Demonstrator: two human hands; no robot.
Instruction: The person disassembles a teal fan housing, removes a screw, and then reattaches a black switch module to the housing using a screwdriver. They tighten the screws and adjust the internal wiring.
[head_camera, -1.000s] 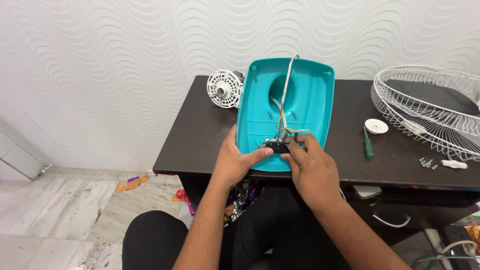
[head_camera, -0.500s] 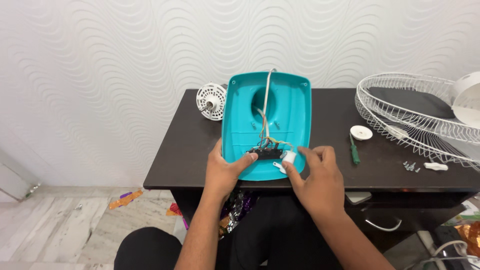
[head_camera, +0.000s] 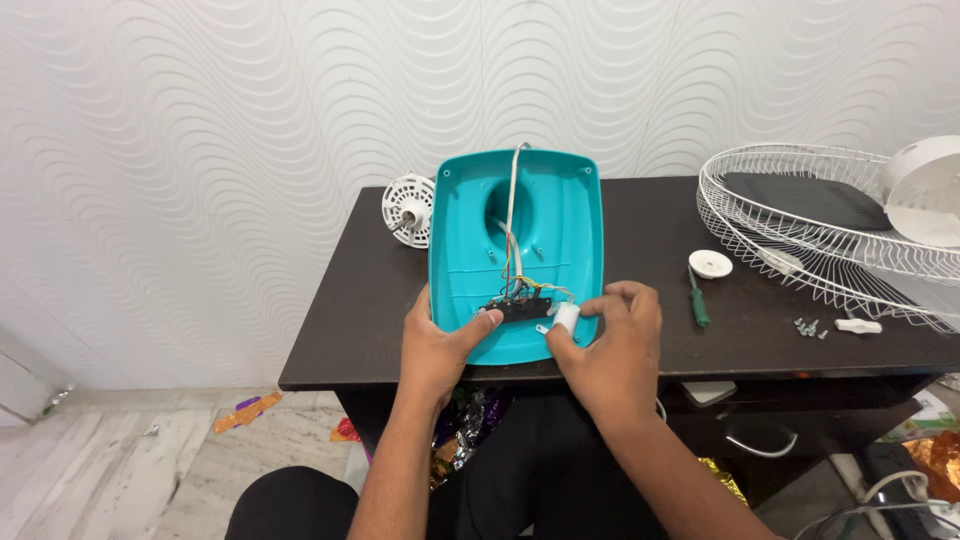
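The turquoise plastic fan base shell (head_camera: 470, 250) lies open side up on your dark brown wooden table (head_camera: 650, 215), its hollow holding a small black switch block (head_camera: 518, 308) with coloured wires and a white cord (head_camera: 513, 200) running up through the round hole. Your left hand (head_camera: 437, 345) grips the shell's near left edge, thumb pressed inside just beside the switch block. Your right hand (head_camera: 612, 350) pinches a small white cylindrical capacitor (head_camera: 565, 317) between thumb and fingertips at the shell's near right corner. Behind the shell's left side stands a white round motor housing (head_camera: 410, 210). To your right lie a white round cap (head_camera: 710, 264), a green-handled screwdriver (head_camera: 697, 302), a few loose screws (head_camera: 808, 326) and a white wire fan guard (head_camera: 820, 235) with a dark flat object resting in it. The wall behind is white with a wavy relief pattern; pale marble floor shows at left.
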